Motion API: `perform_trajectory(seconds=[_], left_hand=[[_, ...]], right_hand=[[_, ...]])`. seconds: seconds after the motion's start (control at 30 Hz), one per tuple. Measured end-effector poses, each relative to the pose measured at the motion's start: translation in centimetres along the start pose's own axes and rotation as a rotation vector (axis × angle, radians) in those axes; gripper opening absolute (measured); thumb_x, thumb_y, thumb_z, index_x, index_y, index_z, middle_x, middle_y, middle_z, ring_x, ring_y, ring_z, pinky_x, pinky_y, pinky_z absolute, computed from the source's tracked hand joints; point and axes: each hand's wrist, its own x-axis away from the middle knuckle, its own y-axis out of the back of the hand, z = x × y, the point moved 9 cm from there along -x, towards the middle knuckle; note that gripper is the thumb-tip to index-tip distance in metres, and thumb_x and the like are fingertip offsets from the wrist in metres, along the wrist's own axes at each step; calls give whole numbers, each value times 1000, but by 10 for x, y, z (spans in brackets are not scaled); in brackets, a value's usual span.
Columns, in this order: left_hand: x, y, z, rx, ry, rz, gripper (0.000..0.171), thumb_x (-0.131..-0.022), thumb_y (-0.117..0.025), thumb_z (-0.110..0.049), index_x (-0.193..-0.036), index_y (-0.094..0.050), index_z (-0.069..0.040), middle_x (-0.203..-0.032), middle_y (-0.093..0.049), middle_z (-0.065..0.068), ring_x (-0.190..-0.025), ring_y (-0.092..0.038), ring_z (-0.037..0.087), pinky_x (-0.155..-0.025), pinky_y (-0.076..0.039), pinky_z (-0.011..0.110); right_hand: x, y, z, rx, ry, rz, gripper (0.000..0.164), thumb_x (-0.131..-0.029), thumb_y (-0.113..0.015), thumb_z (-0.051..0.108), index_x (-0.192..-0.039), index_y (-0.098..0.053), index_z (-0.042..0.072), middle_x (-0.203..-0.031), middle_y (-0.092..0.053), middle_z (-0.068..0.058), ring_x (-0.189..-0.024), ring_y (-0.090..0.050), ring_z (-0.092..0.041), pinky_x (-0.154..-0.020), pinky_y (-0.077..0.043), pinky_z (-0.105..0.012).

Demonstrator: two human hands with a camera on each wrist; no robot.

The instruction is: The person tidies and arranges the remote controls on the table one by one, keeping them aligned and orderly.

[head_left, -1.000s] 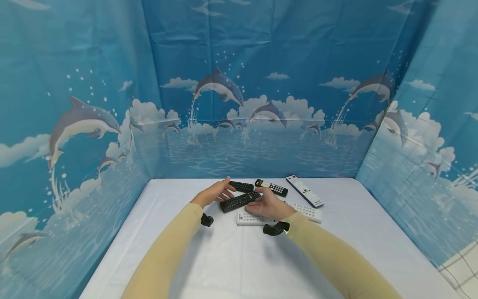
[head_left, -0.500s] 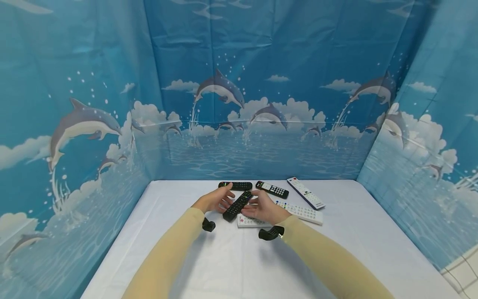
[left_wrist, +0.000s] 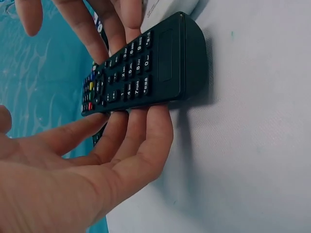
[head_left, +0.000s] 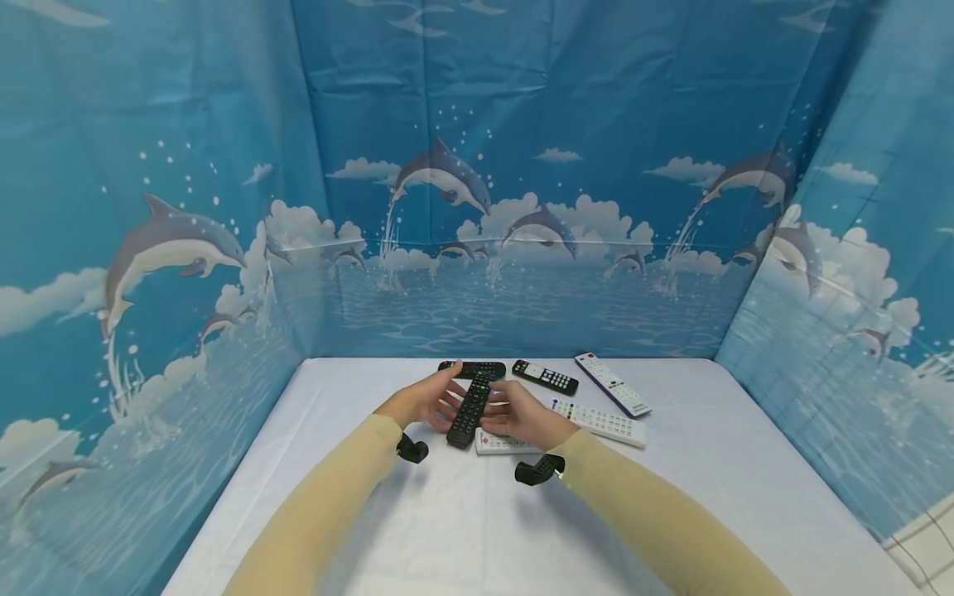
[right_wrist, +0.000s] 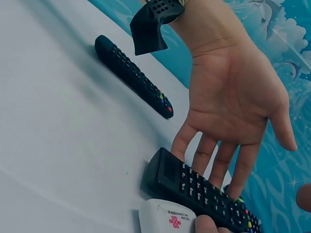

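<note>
A long black remote control (head_left: 469,411) with small coloured buttons lies lengthwise between both hands, its near end angled slightly left. My left hand (head_left: 425,401) touches its left edge with fairly straight fingertips, also plain in the left wrist view (left_wrist: 146,131). From the other side my right hand (head_left: 522,414) reaches to the right edge of the remote with loosely extended fingers. Its thumb stays off the buttons. Part of a white remote control (head_left: 501,444) shows below the right hand, which hides the rest. Behind the hands lies another black remote (head_left: 488,369).
A black remote with a pale button panel (head_left: 546,377) lies at the back. To its right is a white, dark-edged remote (head_left: 613,385). Another white remote (head_left: 605,425) lies beyond the right hand. Dolphin-printed curtains (head_left: 484,306) enclose the white-covered table (head_left: 477,521).
Between the hands the black remote has turned, from lying aslant to pointing nearly straight away, its near end coming closer. Both hands have moved slightly with it.
</note>
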Motion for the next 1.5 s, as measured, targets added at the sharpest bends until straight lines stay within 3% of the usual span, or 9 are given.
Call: perform_trajectory(seconds=[0.4, 0.9, 1.13, 1.5], left_hand=[[21, 6, -1, 43, -36, -60, 94, -95, -38, -76, -142, -48, 4, -122, -53, 25, -108, -58, 41, -76, -57, 52], [52, 26, 2, 78, -43, -94, 92, -97, -38, -73, -144, -44, 6, -125, -49, 27, -107, -57, 40, -84, -55, 57], [67, 38, 13, 62, -30, -115, 92, -98, -36, -71, -144, -43, 8, -126, -49, 28, -109, -58, 42, -79, -57, 54], [85, 49, 36, -36, 20, -166, 73, -105, -39, -51, -140, -42, 14, -116, -54, 30, -101, -61, 44, -71, -59, 51]], right_hand=[[-1, -18, -1, 55, 39, 43, 62, -106, -46, 32, -156, -27, 3, -149, -33, -31, -133, -43, -49, -105, -43, -57], [7, -48, -4, 89, 64, 105, 62, -103, -51, 36, -152, -35, 1, -146, -37, -28, -131, -44, -44, -105, -44, -56], [10, -67, -14, 110, 66, 126, 58, -103, -50, 31, -150, -39, -1, -144, -38, -30, -126, -47, -45, -102, -46, -58], [11, -84, -44, 122, 52, 109, 56, -99, -52, 27, -146, -43, -2, -135, -46, -32, -116, -57, -45, -94, -52, -56]])
